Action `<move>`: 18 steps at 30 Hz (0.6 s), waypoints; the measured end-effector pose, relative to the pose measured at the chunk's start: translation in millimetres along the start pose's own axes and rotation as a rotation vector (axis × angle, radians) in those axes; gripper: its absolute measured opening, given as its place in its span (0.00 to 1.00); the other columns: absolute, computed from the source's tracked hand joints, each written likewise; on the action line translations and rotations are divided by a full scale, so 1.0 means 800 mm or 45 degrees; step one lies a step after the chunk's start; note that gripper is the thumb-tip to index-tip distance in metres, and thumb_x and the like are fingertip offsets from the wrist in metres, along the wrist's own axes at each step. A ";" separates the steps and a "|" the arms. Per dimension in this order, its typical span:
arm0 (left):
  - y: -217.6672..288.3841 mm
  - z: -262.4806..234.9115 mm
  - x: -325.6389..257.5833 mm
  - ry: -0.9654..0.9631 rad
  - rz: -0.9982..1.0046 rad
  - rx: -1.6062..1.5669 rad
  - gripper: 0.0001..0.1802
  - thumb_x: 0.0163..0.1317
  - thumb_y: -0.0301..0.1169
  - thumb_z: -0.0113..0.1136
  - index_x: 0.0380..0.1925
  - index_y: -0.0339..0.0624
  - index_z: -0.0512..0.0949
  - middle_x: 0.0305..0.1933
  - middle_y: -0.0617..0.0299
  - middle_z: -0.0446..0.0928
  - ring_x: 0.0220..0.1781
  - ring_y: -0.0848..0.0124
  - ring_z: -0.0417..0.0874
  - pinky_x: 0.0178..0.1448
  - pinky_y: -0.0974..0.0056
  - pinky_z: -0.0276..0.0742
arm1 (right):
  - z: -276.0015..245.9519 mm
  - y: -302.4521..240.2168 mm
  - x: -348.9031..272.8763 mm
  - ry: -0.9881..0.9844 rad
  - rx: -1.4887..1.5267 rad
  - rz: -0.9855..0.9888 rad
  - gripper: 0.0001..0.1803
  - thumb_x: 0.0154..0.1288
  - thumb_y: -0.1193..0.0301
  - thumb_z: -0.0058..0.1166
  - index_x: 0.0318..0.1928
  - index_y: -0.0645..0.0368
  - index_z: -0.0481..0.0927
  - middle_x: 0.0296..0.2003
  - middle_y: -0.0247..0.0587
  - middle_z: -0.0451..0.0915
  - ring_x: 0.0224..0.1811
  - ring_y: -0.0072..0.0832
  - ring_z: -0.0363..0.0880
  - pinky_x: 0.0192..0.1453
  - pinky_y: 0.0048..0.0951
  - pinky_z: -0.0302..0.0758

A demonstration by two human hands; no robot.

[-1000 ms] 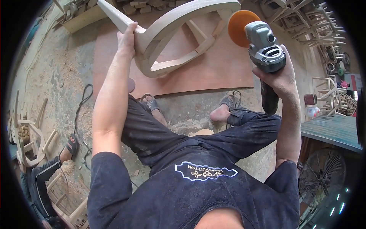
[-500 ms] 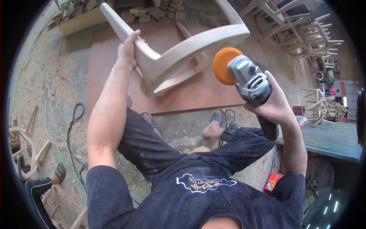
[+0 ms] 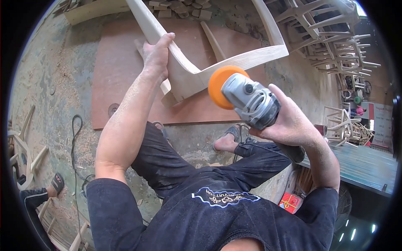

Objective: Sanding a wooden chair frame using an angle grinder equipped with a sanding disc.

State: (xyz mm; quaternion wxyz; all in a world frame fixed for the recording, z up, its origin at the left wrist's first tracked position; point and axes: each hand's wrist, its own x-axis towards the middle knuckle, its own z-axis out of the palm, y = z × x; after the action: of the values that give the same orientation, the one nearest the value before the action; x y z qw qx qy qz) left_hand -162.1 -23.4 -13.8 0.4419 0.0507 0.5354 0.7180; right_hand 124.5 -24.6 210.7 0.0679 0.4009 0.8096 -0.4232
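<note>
My left hand (image 3: 158, 54) is wrapped round one leg of a pale wooden chair frame (image 3: 247, 58), which tilts over a reddish-brown board on the floor. My right hand (image 3: 293, 121) grips an angle grinder (image 3: 251, 100) by its grey and black body. The grinder carries a round orange pad (image 3: 222, 85). In the picture the pad's edge overlaps the frame's curved rail just right of the corner; whether they touch, I cannot tell. Fine wood dust coats both forearms.
The reddish-brown board (image 3: 121, 83) lies under the frame, a dark disc (image 3: 113, 109) on it. Wood offcuts (image 3: 180, 8) are piled beyond. Stacked chair frames (image 3: 326, 25) stand at far right. A black cable (image 3: 73, 142) runs along the left floor, near another person's sandalled foot (image 3: 57, 184).
The grinder has moved left and slightly down, bringing its pad to the frame's corner. The chair frame has shifted right and turned, with my left hand still on its leg.
</note>
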 end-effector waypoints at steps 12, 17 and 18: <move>-0.019 -0.006 0.006 0.011 0.093 -0.038 0.32 0.61 0.37 0.72 0.58 0.37 0.66 0.41 0.52 0.76 0.37 0.61 0.84 0.38 0.54 0.87 | -0.014 -0.021 0.039 -0.142 -0.227 -0.040 0.38 0.51 0.67 0.76 0.59 0.68 0.70 0.45 0.55 0.86 0.50 0.46 0.88 0.57 0.41 0.81; -0.005 0.005 -0.010 -0.023 0.053 -0.024 0.39 0.62 0.34 0.71 0.67 0.38 0.60 0.45 0.51 0.75 0.35 0.60 0.84 0.37 0.54 0.86 | -0.044 0.003 0.040 -0.075 -0.127 -0.019 0.41 0.51 0.66 0.76 0.64 0.67 0.71 0.51 0.50 0.83 0.57 0.37 0.84 0.64 0.36 0.77; -0.003 0.004 -0.012 -0.028 0.050 -0.009 0.38 0.62 0.33 0.70 0.66 0.38 0.60 0.44 0.51 0.75 0.35 0.60 0.84 0.37 0.54 0.86 | -0.048 0.008 0.038 -0.064 -0.038 -0.037 0.43 0.52 0.67 0.76 0.66 0.67 0.70 0.53 0.47 0.82 0.58 0.32 0.81 0.66 0.34 0.75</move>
State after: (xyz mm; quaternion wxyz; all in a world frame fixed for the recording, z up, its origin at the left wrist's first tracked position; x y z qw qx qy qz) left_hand -153.5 -27.9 -10.4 0.4336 0.0676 0.5269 0.7278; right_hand 117.9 24.2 217.3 0.0881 0.3771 0.8198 -0.4218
